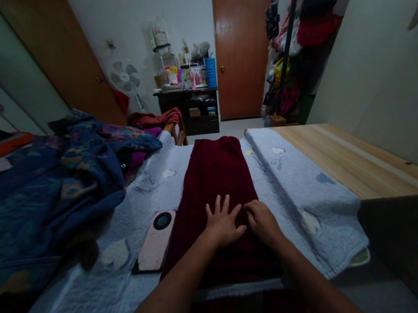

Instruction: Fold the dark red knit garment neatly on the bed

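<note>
A dark red folded garment (pixel 215 171) lies lengthwise on the pale grey bedspread (pixel 270 183); its exact kind does not show. My left hand (pixel 224 222) rests flat on it with the fingers spread. At the garment's right edge, my right hand (pixel 261 220) has its fingers bent and closed on the cloth, close to my left thumb and fingertips. Left of the garment lies a pink smartphone (pixel 157 244) with its round camera facing up, against or slightly under the cloth's edge.
Piled clothes (pixel 56 188), mostly blue and floral, cover the left side. A wooden board (pixel 339 160) runs along the right beside the wall. Farther back stand a white fan (pixel 125 77), a dark cabinet (pixel 188 111) and a brown door (pixel 235 44). Bags (pixel 317 24) hang at right.
</note>
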`<state>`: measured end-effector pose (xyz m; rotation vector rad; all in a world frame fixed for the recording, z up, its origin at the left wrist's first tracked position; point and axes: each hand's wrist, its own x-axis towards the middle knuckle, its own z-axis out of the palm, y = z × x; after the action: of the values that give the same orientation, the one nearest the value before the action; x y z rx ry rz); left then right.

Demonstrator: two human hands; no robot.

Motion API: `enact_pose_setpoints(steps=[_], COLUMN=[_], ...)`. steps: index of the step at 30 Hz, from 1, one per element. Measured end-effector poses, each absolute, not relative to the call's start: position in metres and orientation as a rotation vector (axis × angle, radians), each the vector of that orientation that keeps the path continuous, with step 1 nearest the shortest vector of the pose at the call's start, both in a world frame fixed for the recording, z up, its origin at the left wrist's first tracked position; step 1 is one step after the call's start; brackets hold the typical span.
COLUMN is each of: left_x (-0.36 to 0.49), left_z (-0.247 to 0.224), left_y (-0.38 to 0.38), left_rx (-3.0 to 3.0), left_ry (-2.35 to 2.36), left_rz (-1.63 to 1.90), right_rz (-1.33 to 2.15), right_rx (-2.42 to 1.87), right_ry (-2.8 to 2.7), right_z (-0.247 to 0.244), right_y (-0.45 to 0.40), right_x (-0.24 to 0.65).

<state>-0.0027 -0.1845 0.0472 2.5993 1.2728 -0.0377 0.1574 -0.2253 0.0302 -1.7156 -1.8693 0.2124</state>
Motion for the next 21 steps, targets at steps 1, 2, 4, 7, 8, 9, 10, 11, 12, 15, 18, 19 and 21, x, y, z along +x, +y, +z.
enact_pose_setpoints(steps=[1, 2, 4, 7, 8, 9, 10, 11, 12, 15, 18, 19, 21], left_x=[-0.003, -0.002, -0.002, -0.002, -0.001, -0.001, -0.001, -0.001, -0.001, -0.001, -0.001, 0.000, 0.000], left_z=[0.047, 0.046, 0.045, 0.043, 0.043, 0.042, 0.042, 0.042, 0.042, 0.043, 0.044, 0.045, 0.046], left_y=[-0.185, -0.184, -0.184, -0.184, -0.184, -0.184, -0.184, -0.184, -0.185, -0.186, -0.186, -0.187, -0.187], left_rx=[2.597, 2.593, 2.591, 2.595, 2.596, 2.597, 2.598, 2.600, 2.602, 2.605, 2.595, 2.593, 2.590], left_ry=[1.279, 1.287, 1.294, 1.297, 1.301, 1.304, 1.309, 1.312, 1.313, 1.322, 1.330, 1.329, 1.332], left_rz=[-0.038, -0.039, -0.030, -0.004, 0.003, 0.008, 0.010, 0.010, 0.007, 0.008, 0.022, 0.025, 0.021], right_rz=[0.181, 0.144, 0.077, 0.056, 0.058, 0.060, 0.059, 0.058, 0.056, 0.059, 0.070, 0.071, 0.074], right_rx=[-1.704, -1.703, -1.759, -1.866, -1.885, -1.895, -1.900, -1.900, -1.897, -1.897, -1.920, -1.926, -1.926], right_ry=[-1.845, -1.826, -1.831, -1.934, -1.965, -1.988, -2.003, -2.012, -2.019, -2.027, -2.015, -2.010, -2.012], right_z=[0.029, 0.027, 0.020, 0.008, 0.005, 0.003, 0.002, 0.001, 0.001, 0.002, 0.003, 0.003, 0.003], right_y=[-0.217, -0.209, -0.196, -0.185, -0.184, -0.185, -0.186, -0.188, -0.190, -0.197, -0.204, -0.206, -0.212], right_x=[0.159, 0.159, 0.160, 0.159, 0.160, 0.160, 0.161, 0.161, 0.162, 0.162, 0.159, 0.158, 0.156])
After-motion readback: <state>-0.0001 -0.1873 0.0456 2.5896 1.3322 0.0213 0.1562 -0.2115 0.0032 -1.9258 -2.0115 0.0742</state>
